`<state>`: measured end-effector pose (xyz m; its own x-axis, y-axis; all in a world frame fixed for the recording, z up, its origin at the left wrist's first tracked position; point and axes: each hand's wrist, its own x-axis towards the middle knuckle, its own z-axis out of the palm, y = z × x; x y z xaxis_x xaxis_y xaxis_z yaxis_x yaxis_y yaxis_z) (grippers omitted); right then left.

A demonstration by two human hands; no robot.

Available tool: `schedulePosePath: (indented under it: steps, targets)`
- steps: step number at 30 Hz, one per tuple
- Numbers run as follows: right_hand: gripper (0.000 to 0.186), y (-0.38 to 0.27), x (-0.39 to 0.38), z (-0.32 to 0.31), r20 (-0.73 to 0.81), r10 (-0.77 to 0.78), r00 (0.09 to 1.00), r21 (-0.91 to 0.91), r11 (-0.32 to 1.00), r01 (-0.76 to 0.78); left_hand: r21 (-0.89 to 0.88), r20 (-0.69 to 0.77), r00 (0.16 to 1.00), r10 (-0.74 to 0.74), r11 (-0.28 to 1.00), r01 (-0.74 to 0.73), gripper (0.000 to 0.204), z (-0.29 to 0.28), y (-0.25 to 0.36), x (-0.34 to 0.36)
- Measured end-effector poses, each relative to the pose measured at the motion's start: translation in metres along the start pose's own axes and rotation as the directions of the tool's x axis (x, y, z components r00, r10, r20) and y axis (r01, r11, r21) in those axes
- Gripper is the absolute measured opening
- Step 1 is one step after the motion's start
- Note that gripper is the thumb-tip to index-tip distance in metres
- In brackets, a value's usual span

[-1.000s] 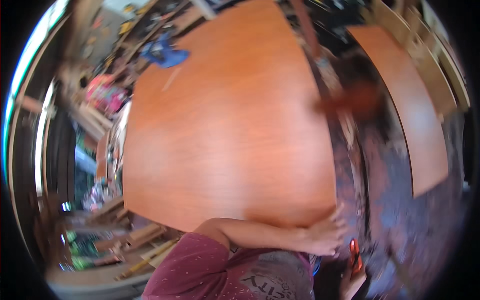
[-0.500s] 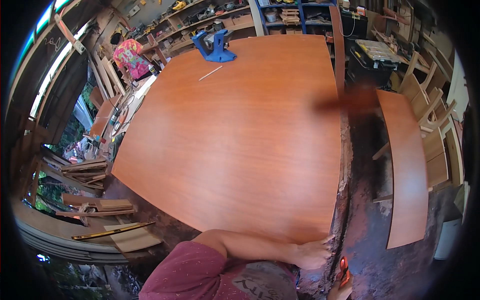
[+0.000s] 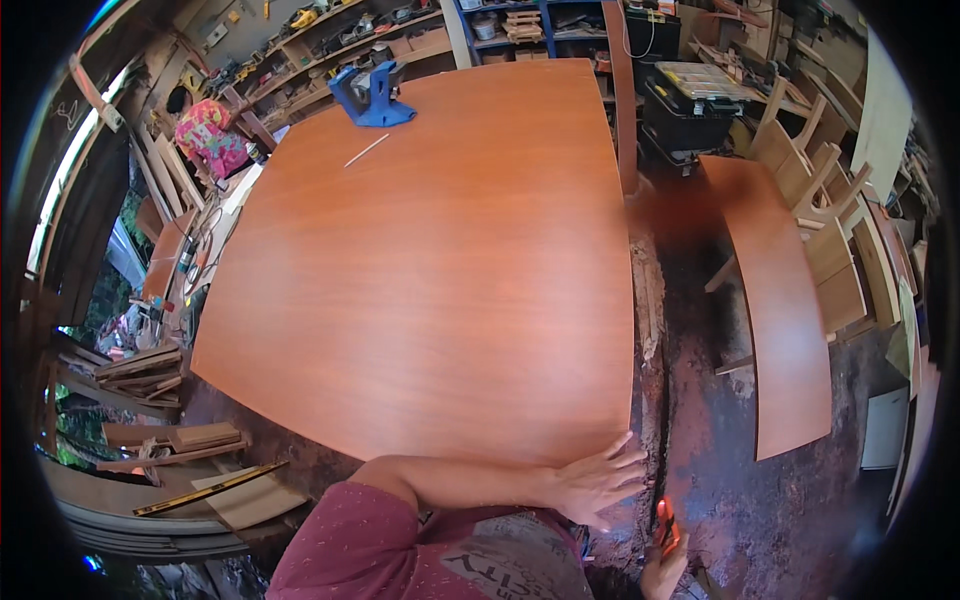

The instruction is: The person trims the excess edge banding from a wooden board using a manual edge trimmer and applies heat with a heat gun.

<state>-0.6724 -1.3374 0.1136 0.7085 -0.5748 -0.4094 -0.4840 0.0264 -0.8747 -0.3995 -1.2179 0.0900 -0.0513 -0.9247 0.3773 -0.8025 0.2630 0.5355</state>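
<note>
A large brown wood-grain panel [image 3: 420,280] spreads out before me. At its near right corner lies my left hand [image 3: 597,482], open, the fingers fanned out over the edge. Its forearm crosses in front of my body along the panel's near side. Lower and to the right, just off that corner, my right hand [image 3: 664,570] is closed around a small orange hand tool with dark parts [image 3: 668,525]. The tool points upward; its exact kind cannot be made out. A thin pale stick, perhaps a pencil [image 3: 367,150], rests on the panel's far left part.
On the panel's far edge stands a blue tool stand [image 3: 372,95]. A narrow brown panel [image 3: 775,300] is on the right, beside black toolboxes [image 3: 690,115]. Wood offcuts [image 3: 140,370] and a yellow level [image 3: 210,488] lie left. Another person [image 3: 212,135] is far left.
The view has swung to the right, so the panel appears farther left. My left hand's fingers have spread wider at the corner. My right hand still holds the orange tool, more of it now visible.
</note>
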Motion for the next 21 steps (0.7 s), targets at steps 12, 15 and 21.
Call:
schedulePosePath:
  steps: [12,15,21]
  targets:
    - [0.04,-0.008,0.003,0.038,-0.193,-0.265,0.945,-0.12,0.962,0.245,0.196,0.335,0.941,-0.05,0.98,-0.018,0.031,0.021,-0.003,-0.006]
    - [0.036,-0.059,0.002,0.027,-0.11,0.0,0.994,-0.3,0.953,-0.033,0.157,0.284,0.957,-0.062,0.988,0.017,0.047,-0.029,-0.008,0.014]
    - [0.043,-0.096,0.009,0.047,-0.088,0.287,0.954,-0.37,0.88,-0.299,0.158,0.46,0.868,-0.186,0.979,0.126,0.068,-0.04,-0.014,0.025]
